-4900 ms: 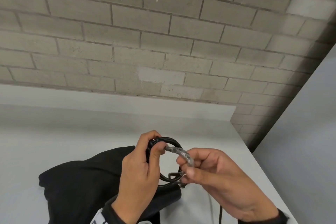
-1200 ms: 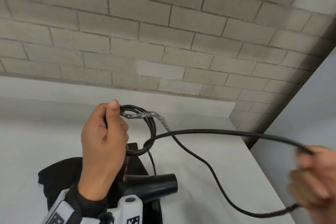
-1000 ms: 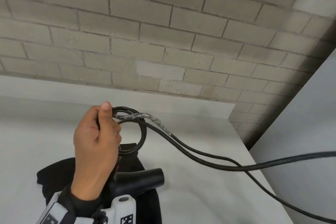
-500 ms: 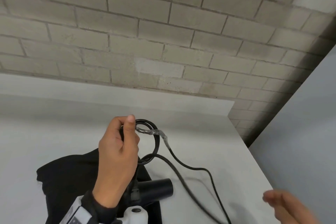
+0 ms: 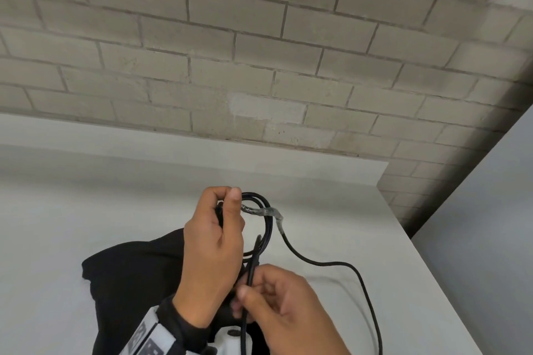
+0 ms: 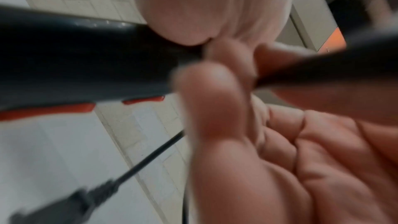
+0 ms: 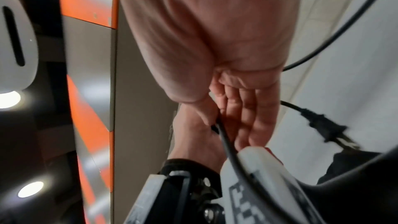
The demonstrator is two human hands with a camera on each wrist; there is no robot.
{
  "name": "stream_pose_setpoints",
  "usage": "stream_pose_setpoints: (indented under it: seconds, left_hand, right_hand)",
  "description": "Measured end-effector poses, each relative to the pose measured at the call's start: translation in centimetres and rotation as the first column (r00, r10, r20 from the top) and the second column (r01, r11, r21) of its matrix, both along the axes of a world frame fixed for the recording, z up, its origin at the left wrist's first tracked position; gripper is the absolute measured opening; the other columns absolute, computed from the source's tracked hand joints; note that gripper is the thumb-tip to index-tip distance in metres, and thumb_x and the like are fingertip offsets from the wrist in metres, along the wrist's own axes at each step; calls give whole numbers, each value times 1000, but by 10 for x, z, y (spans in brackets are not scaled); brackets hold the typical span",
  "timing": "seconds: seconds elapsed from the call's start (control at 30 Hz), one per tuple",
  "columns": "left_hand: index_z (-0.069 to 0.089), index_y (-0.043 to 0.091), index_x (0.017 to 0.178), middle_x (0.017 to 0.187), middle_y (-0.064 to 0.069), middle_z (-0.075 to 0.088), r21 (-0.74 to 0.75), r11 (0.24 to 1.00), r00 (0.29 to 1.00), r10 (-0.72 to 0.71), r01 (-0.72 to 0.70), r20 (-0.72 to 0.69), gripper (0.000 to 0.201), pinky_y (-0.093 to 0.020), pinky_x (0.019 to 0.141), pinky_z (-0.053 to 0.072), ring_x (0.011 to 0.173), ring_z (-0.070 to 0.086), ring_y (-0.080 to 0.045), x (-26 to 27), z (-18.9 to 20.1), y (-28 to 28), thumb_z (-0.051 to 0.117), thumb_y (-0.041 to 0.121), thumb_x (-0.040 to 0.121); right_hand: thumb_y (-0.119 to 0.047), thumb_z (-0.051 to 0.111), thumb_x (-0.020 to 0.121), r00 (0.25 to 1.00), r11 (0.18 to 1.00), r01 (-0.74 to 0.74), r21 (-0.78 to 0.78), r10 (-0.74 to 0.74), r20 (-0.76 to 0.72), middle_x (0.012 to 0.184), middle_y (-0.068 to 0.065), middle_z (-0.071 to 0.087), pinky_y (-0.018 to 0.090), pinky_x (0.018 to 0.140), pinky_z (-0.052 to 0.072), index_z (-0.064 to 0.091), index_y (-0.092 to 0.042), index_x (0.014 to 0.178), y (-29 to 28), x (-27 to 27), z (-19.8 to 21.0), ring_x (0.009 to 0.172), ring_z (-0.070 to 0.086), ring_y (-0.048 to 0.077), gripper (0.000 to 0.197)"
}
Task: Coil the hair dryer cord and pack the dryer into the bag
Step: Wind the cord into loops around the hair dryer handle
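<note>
My left hand (image 5: 227, 206) holds up a small coil of black cord (image 5: 266, 228), gripping its top between thumb and fingers. A clear-taped stretch (image 5: 266, 212) leaves the coil. Just below, my right hand (image 5: 249, 287) pinches a strand of the cord beside the coil. The loose cord (image 5: 331, 264) loops right across the table and off the bottom edge. The plug (image 7: 320, 123) hangs free in the right wrist view. The black bag (image 5: 129, 274) lies under my left arm. My hands hide the dryer; the left wrist view shows a blurred black body with red trim (image 6: 64, 67).
The white table (image 5: 86, 210) runs back to a grey brick wall (image 5: 259, 52). Its right edge (image 5: 432, 282) drops off beside a grey panel (image 5: 490, 239). Wrist cameras with printed markers (image 5: 150, 337) sit on my forearms.
My right hand, which had drawn the cord far out to the right, has come back in and taken hold of the cord just below the coil. The left hand keeps its grip, slightly lower.
</note>
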State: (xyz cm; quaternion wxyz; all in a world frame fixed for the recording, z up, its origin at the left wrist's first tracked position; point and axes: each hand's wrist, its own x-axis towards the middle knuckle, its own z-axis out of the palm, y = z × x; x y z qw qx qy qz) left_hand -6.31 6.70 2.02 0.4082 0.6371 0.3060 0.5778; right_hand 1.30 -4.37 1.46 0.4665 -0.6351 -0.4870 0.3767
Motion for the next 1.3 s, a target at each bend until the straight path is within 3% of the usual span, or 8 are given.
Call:
stream_pose_setpoints:
  seconds: [0.13,0.37,0.5,0.7,0.83,1.03,1.13,1.3]
  left_hand:
    - [52,29,83,51,6,45,-24,1000,1000,-3,3,22,32,-26,44,34,45,38,-6,-1,-2,5,42,58,92]
    - [54,24,85,52,9,46,-43,999,999,-18,20,35,36,-25,48,35,47,39,-6,-2,-5,10,40,56,93]
    - [53,26,85,51,10,45,-47,998,998,-41,44,57,33,-25,48,33,46,37,-6,-2,-6,10,41,56,93]
    - [53,27,84,51,12,45,-43,997,996,-64,66,62,33,-25,48,33,46,38,-6,-1,-5,8,41,56,93]
    - [53,31,82,51,10,46,-46,997,997,-66,69,46,30,-26,48,33,47,38,-6,-1,-5,8,41,57,93]
    - [53,28,82,50,13,45,-34,992,993,-116,117,29,32,-20,48,33,45,37,-5,-1,-4,1,41,56,92]
    - [53,30,82,50,13,46,-20,992,992,-124,124,17,30,-18,48,34,45,39,-5,-2,-4,-1,42,56,93]
    - [51,33,81,54,10,49,8,997,997,-71,71,-15,29,-19,47,36,47,41,-5,-5,-4,4,38,57,93]
  right_hand:
    - [-22,58,89,961,991,-37,132,72,-267,64,9,61,32,57,51,64,-12,86,-24,17,17,54,60,25,12]
    - [-55,94,35,790,862,485,145,-361,-495,48,4,29,14,40,24,63,-1,75,-87,79,22,40,22,9,74]
    - [-19,68,75,788,790,587,177,-508,-348,49,8,27,13,43,20,68,-11,66,-108,98,0,46,23,10,12]
    - [7,62,85,753,800,594,82,-589,295,48,8,57,9,42,35,71,-36,77,-103,103,-57,35,42,5,44]
    - [-38,74,71,770,874,486,7,-432,470,81,-15,68,5,56,45,62,-64,80,-77,86,-61,74,60,-7,30]
    - [-43,65,83,680,857,357,373,-512,525,121,-24,47,10,89,40,51,-34,121,-27,68,-27,115,47,-1,41]
    - [-50,54,91,771,972,130,198,-224,596,134,-26,40,6,104,27,39,-38,133,-2,64,-14,129,35,-6,45]
    - [-32,54,97,920,959,-16,282,-96,381,70,-8,58,29,62,51,57,-33,96,11,64,13,62,54,6,4]
